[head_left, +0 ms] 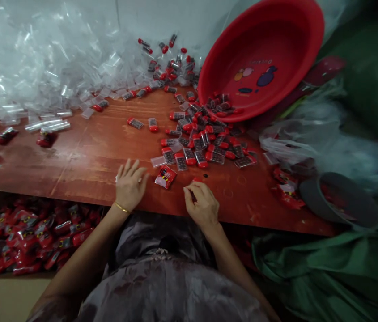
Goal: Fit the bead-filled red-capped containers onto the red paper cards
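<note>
My left hand point(129, 187) hovers over the table's front edge, fingers spread and nothing held. To its right lies a small square red packet point(165, 177) with a printed cartoon figure. My right hand point(202, 203) is closed, thumb against fingers, around a small red-and-dark case point(193, 197), mostly hidden by the fingers. Just beyond both hands spreads a pile of small clear cases with red caps and dark beads inside point(189, 156). A clear empty sleeve point(158, 161) rests at the pile's near left side.
A red basin point(314, 27) leans tilted at the back right, spilling cases. Clear plastic sleeves point(57, 58) heap at the back left. Below the table at left, a box holds wrapped red pieces point(37, 237). A grey bowl point(309, 197), plastic bags point(309, 129) and green cloth point(326, 264) lie right.
</note>
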Demonstrator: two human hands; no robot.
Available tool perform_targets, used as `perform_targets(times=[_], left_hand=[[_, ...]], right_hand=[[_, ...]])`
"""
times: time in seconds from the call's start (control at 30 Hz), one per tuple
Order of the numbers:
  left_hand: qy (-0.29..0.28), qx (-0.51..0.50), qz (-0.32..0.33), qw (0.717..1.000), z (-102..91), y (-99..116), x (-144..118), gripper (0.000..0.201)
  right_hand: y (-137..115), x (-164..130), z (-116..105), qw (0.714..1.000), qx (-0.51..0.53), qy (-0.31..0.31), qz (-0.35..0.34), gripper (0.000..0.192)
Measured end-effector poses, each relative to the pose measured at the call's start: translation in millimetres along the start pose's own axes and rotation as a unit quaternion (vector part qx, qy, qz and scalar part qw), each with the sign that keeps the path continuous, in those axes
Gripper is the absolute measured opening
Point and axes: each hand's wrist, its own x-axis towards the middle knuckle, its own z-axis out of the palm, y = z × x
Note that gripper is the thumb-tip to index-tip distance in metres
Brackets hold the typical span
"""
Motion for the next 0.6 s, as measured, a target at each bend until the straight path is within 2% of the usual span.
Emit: perform_targets(times=[0.1, 0.23, 0.43, 0.53, 0.6], left_hand=[[-0.053, -0.02, 0.069, 0.996, 14.0, 26, 10, 0.034], [-0.102, -0.018, 0.077, 0.992, 33.8, 34, 16, 0.03], [-0.072, -0.031, 0.035, 0.996, 35.3, 31, 7, 0.021], [-0.04, -0.067, -0.029, 0.997, 29.2, 34, 5, 0.025], [-0.021, -0.109, -0.083, 0.99, 24.0, 36, 6, 0.028]], right_hand=[[-8, 0, 2, 1.0, 0.02, -0.009, -0.008, 0.023], [-13, -4, 2, 0.999, 0.032, -0.028, -0.01, 0.024], [-16, -12, 2, 0.998, 0.055, -0.035, -0.015, 0.024], [-22, -10, 3, 0.993, 0.113, -0.035, 0.009, 0.023], [-28, -4, 4, 0.98, 0.184, -0.053, 0.06, 0.025]])
